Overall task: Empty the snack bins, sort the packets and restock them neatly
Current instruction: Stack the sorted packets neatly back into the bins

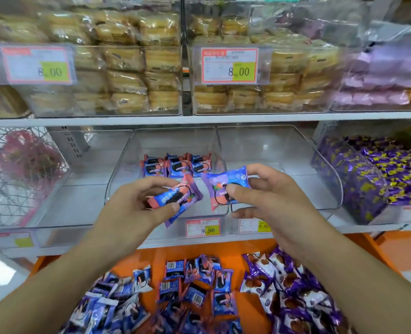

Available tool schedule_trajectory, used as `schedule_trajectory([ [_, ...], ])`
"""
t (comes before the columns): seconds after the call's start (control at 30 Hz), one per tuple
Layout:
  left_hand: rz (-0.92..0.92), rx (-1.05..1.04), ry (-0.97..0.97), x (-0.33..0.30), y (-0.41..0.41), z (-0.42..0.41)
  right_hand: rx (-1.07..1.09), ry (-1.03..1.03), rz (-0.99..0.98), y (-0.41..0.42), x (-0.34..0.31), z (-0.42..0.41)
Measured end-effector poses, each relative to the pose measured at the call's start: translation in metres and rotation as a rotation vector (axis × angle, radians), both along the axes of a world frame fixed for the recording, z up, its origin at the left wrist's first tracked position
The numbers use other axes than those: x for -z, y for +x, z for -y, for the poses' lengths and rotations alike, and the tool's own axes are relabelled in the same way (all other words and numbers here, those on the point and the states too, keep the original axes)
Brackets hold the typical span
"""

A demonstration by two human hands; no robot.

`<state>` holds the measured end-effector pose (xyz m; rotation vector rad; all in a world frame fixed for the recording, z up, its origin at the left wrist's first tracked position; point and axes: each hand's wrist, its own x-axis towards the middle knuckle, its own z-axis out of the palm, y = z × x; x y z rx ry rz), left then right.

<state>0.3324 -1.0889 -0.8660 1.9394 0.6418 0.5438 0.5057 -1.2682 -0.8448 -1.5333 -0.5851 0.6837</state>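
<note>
— What do the hands hold?
— The left hand [137, 203] grips one blue-pink packet [175, 198]; the right hand [269, 196] pinches another packet [226, 186]; both above the clear bin [165, 141].
— And the bin?
— Three matching packets [178, 165] stand at its back; loose packets [190, 290] lie heaped on the orange surface [252, 309] below.

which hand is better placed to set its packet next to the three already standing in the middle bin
Right, probably. The right hand holds its packet higher, beside the row of packets in the middle bin; the left hand sits lower, nearer the bin's front.
</note>
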Motion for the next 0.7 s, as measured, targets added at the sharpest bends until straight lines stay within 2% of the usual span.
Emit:
schedule_trajectory([
  [0.2, -0.09, 0.023, 0.112, 0.024, 0.081, -0.052, 0.103, -0.02, 0.023, 0.024, 0.006, -0.005],
  [0.5, -0.318, 0.035, 0.535, 0.079, 0.167, -0.106, 0.161, 0.003, 0.024, 0.048, 0.017, 0.005],
  [0.7, -0.236, -0.036, 0.662, 0.1, 0.186, -0.114, 0.153, -0.015, 0.033, 0.051, 0.02, 0.005],
])
